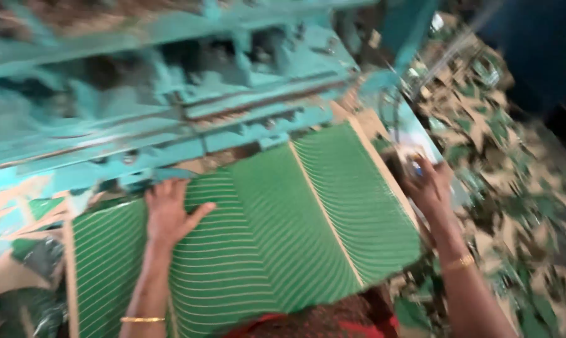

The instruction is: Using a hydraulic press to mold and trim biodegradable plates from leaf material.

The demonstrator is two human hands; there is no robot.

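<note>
The green striped sheet (264,244) lies flat before the teal machine (170,94). The left hand (170,213) presses on the sheet's far edge, fingers spread, apparently steadying it. The right hand (430,184) curls around the sheet's right edge; its grip is blurred.

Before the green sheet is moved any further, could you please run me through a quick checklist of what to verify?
1. Left hand flat on the green striped sheet: ok.
2. Right hand at the sheet's right edge: ok; its grip is too blurred, cannot tell.
3. Sheet's far edge at the teal machine: ok; whether it lies under it, cannot tell.
4. Left fingers clear of the machine: not ok, very close.
5. Floor free of offcuts: not ok, scraps everywhere.
</note>
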